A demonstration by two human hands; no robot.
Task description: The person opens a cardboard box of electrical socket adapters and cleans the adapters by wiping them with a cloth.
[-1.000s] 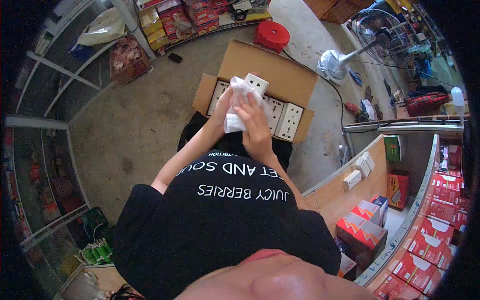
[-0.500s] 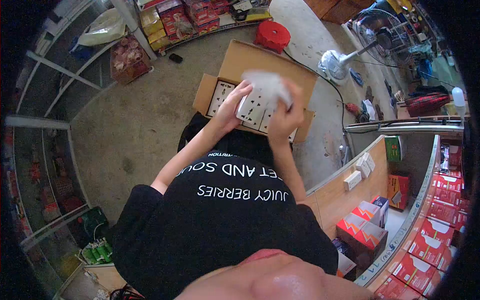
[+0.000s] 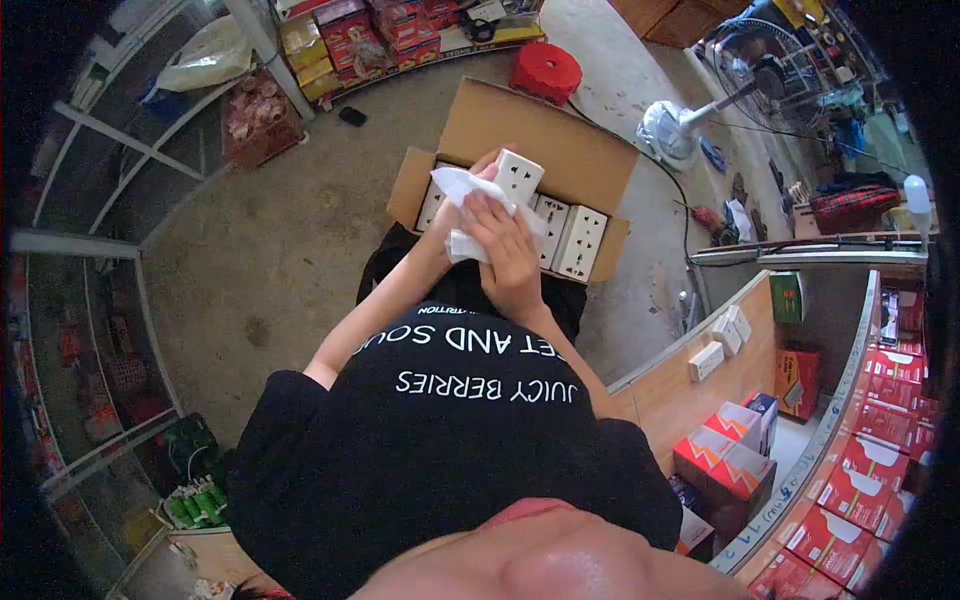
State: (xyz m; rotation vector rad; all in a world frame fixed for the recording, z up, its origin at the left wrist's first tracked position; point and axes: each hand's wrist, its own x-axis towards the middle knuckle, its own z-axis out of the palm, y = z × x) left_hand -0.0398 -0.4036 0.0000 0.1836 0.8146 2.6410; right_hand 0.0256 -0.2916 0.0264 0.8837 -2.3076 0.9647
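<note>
A white socket block (image 3: 519, 174) with dark socket holes is in my left hand (image 3: 442, 226), above the open cardboard box (image 3: 535, 127). Much of that hand is hidden behind the block and a white cloth (image 3: 462, 187). My right hand (image 3: 508, 252) lies over the cloth, its fingers close together and pressing it against the block. The cloth covers the lower part of the block. More white socket blocks (image 3: 580, 243) stand side by side in the box, partly hidden by my hands.
A red round object (image 3: 545, 72) is just beyond the box. A fan (image 3: 765, 80) stands at the upper right, with a dark cable (image 3: 688, 235) on the floor. Wooden shelving (image 3: 655, 385) with cartons (image 3: 725, 462) is on the right; glass-fronted shelves (image 3: 85, 350) are on the left.
My right hand and the cloth have come down and left from the block's upper right onto its lower part. My left hand still holds the block, now tilted differently.
</note>
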